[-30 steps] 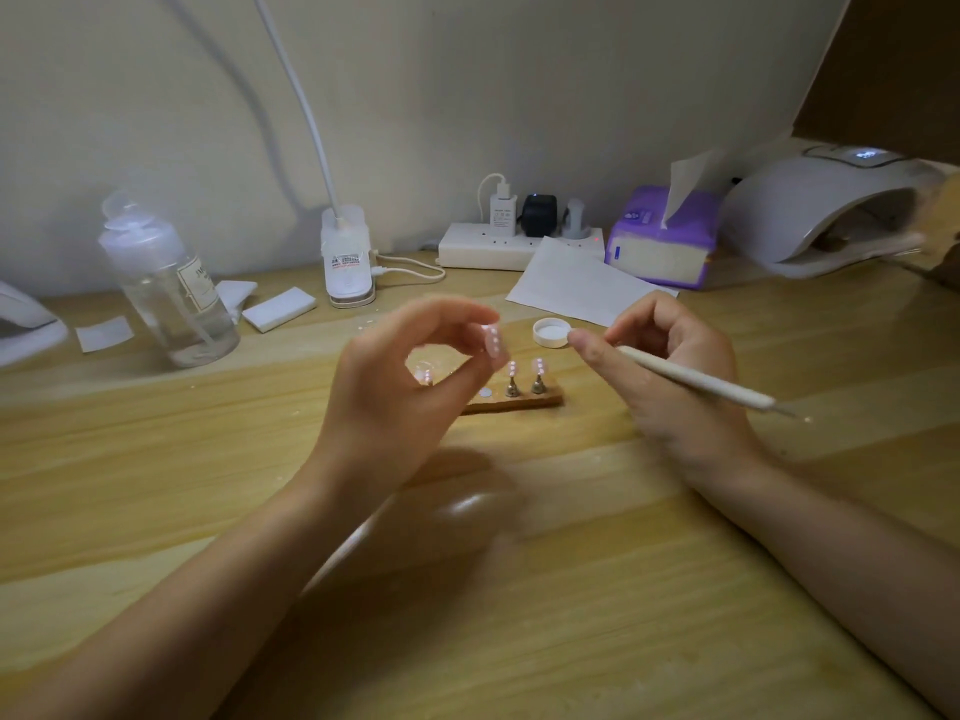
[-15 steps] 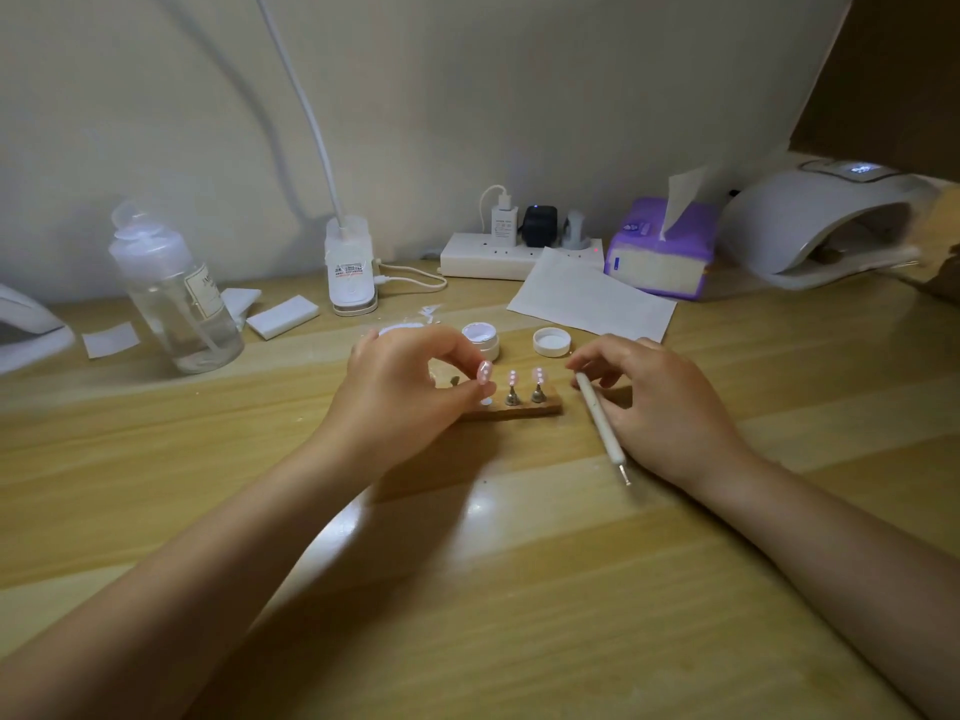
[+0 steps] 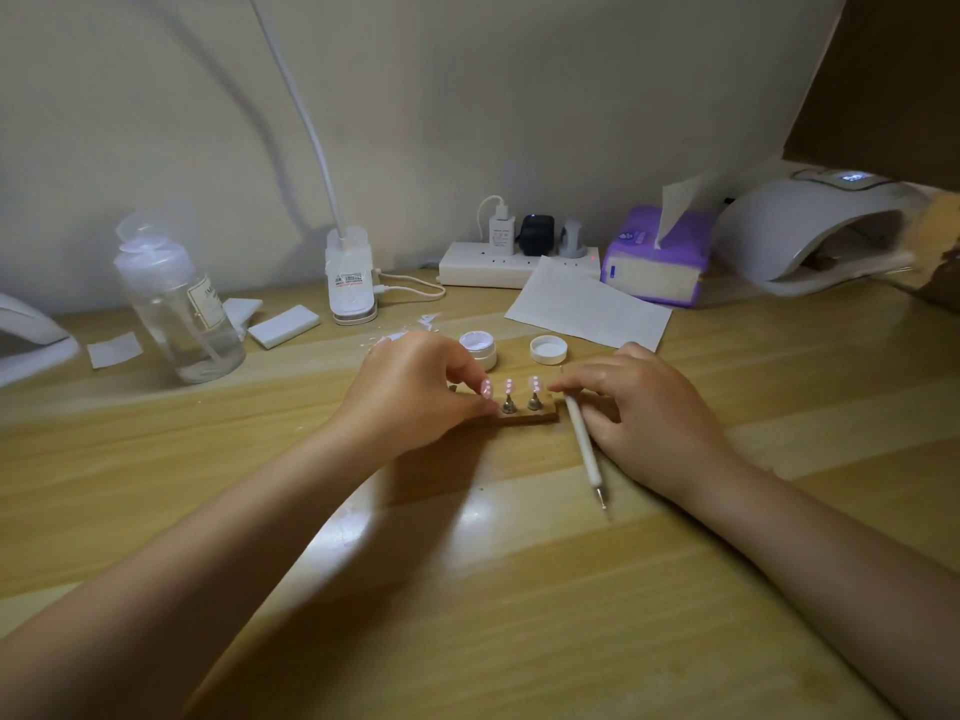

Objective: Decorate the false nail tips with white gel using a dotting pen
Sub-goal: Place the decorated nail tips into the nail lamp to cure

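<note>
At frame centre, the left hand [image 3: 415, 387] pinches a nail tip [image 3: 487, 388] on the wooden stand [image 3: 527, 414]. The right hand [image 3: 644, 407], loosely curled, rests over the dotting pen [image 3: 584, 444]; whether it actually grips the pen is unclear.

I see three small pink nail tips [image 3: 508, 385] standing in a row on little metal stands, all on a small wooden block [image 3: 524, 417] on the table. They look shiny. The tip on the left sits right at my left hand's fingers [image 3: 470, 376]. The dotting pen [image 3: 584, 445] is thin and white, with a tiny metal point aimed toward me. It lies just beside the block. Behind the block sits an open little jar of white gel [image 3: 479, 346], with its round white lid [image 3: 548, 349] lying next to it.
</note>
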The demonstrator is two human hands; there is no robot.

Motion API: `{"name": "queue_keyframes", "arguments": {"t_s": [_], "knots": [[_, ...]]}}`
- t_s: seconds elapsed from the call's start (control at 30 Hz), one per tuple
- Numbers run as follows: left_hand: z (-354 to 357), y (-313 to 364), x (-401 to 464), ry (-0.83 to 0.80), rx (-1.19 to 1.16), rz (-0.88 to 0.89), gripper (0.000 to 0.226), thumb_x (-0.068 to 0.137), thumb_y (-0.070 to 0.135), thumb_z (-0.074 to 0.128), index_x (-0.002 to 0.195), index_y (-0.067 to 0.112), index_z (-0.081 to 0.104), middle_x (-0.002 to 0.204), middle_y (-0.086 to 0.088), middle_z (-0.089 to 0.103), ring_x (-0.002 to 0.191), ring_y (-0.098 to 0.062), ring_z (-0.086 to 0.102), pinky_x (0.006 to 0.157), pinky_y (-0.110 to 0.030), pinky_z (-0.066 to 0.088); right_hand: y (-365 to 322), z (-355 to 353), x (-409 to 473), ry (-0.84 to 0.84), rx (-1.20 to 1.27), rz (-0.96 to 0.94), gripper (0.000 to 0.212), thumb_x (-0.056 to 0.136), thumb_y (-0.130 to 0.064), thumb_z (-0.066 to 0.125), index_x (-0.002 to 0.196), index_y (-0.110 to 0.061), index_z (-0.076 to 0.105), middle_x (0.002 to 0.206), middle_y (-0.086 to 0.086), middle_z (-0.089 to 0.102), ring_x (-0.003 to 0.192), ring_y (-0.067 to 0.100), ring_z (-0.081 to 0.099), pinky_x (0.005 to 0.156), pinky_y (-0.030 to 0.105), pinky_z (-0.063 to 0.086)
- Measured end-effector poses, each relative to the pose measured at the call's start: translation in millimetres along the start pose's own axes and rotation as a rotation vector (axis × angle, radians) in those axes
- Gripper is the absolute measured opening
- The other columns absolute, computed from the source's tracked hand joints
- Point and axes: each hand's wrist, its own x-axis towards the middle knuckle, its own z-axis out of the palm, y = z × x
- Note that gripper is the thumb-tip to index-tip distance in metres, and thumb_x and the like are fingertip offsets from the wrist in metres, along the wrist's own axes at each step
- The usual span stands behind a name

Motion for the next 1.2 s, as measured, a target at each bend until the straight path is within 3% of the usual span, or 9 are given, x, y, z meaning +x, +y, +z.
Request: {"name": "queue_keyframes", "arguments": {"t_s": [0.17,0.3,0.4,0.57,0.8,0.9,1.03,1.2], "knots": [[-1,-4,4,-0.048,-0.002,-0.010,0.014,0.069,0.035,0.076,0.072,0.029,0.064,0.085,0.004,0.065,0.088,-0.016,0.057,0.079,-0.033,0.045,0,-1,1,-0.067,-0.036,-0.002,0.035,0.086,-0.006,0.054,0.110,-0.026,0.068,0.099,-0.002,0.064,0.091,0.020,0.047,0.077,0.029,0.035],[-4,-12,0,-0.097,-0.040,0.012,0.039,0.064,0.035,0.080,0.098,0.028,0.062,0.094,0.010,0.062,0.096,-0.011,0.056,0.082,-0.029,0.046,0,0,1,-0.080,-0.014,0.031,0.034,0.089,-0.009,0.051,0.112,-0.027,0.066,0.098,-0.002,0.059,0.095,0.018,0.045,0.080,0.029,0.036],[-6,-18,-5,-0.125,-0.037,0.036,0.047,0.066,0.030,0.080,0.108,0.027,0.060,0.094,0.009,0.062,0.095,-0.012,0.056,0.088,-0.035,0.046,1,1,1,-0.076,0.013,0.049,0.034,0.090,-0.011,0.050,0.114,-0.029,0.065,0.094,-0.005,0.053,0.091,0.011,0.039,0.079,0.023,0.033],[-4,-23,-10,-0.089,-0.090,0.084,0.037,0.074,0.021,0.075,0.100,0.036,0.056,0.086,0.017,0.060,0.087,-0.008,0.056,0.086,-0.034,0.047,-4,1,0,-0.038,0.072,0.065,0.032,0.086,-0.018,0.051,0.110,-0.033,0.067,0.087,-0.010,0.047,0.085,0.004,0.033,0.077,0.022,0.031],[-5,-20,-21,0.061,-0.074,0.171,0.047,0.073,0.020,0.076,0.085,0.051,0.043,0.080,0.027,0.058,0.084,0.002,0.056,0.078,-0.025,0.046,-11,-14,2,-0.068,0.013,-0.032,0.027,0.078,-0.036,0.069,0.104,-0.027,0.070,0.091,-0.006,0.058,0.087,0.012,0.046,0.075,0.024,0.032],[-10,-13,-22,0.117,-0.045,0.209,0.050,0.071,0.023,0.077,0.083,0.056,0.041,0.080,0.035,0.057,0.085,0.003,0.054,0.074,-0.011,0.040,-11,-29,8,-0.110,0.057,-0.052,0.025,0.078,-0.033,0.070,0.103,-0.028,0.070,0.088,-0.008,0.058,0.074,0.003,0.042,0.067,0.021,0.029],[-13,3,-13,0.142,-0.010,0.292,0.044,0.070,0.027,0.077,0.090,0.049,0.045,0.084,0.032,0.058,0.087,0.001,0.053,0.070,-0.002,0.036,-3,-53,17,-0.240,0.009,-0.114,0.018,0.077,-0.032,0.071,0.093,-0.024,0.072,0.078,-0.011,0.055,0.067,0.003,0.048,0.058,0.016,0.032],[1,33,10,0.188,-0.039,0.375,0.046,0.071,0.026,0.076,0.113,0.029,0.056,0.098,0.020,0.062,0.095,-0.009,0.058,0.071,-0.007,0.038,22,-95,15,-0.223,-0.016,-0.134,0.021,0.077,-0.027,0.072,0.095,-0.018,0.073,0.080,-0.006,0.062,0.071,0.005,0.053,0.063,0.016,0.040]]}}
